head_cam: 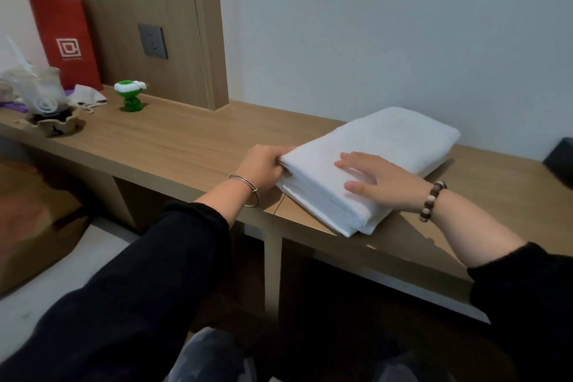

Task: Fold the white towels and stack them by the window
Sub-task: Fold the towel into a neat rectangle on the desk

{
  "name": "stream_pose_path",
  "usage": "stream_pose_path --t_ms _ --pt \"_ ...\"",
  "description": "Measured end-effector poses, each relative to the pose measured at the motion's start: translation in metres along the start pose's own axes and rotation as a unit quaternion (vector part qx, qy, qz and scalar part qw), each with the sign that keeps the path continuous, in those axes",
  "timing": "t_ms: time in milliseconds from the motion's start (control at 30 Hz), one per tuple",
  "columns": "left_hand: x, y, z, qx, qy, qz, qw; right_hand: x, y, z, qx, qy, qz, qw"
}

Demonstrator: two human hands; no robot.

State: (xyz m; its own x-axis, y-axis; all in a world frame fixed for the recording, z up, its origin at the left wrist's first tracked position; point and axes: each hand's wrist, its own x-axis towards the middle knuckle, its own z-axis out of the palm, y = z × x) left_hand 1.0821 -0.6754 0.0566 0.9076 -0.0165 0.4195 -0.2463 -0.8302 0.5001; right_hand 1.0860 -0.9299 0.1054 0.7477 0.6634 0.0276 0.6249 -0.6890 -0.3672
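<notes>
Left hand [263, 166] pinches folded terry towel [387, 146] (thick, rectangular); right hand [376, 181] spread flat atop.

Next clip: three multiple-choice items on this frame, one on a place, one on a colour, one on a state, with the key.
1. Where does the folded towel lie? A) on the wooden desk B) on the floor C) on a chair
2. What colour is the paper bag at the far left? A) blue B) red C) white
3. What is the right hand doing? A) lying flat on the towel B) holding a cup C) hanging in the air

Key: 1 A, the towel rests on the desktop. 2 B, the bag is plainly red. 3 A, its straight fingers lie on top; the left hand grips a corner.
</notes>
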Motion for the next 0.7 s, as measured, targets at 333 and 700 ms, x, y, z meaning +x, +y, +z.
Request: stream_pose_path --t_ms 333,700 --pt "-0.005 0.007 -0.002 -0.085 0.004 -0.068 0.994 -0.026 0.009 0.017 -0.233 0.004 -0.035 0.972" --pt "0.0 0.005 -0.001 -0.132 0.006 -0.093 0.987 -0.027 0.015 0.026 -0.259 0.066 -0.067 0.961"
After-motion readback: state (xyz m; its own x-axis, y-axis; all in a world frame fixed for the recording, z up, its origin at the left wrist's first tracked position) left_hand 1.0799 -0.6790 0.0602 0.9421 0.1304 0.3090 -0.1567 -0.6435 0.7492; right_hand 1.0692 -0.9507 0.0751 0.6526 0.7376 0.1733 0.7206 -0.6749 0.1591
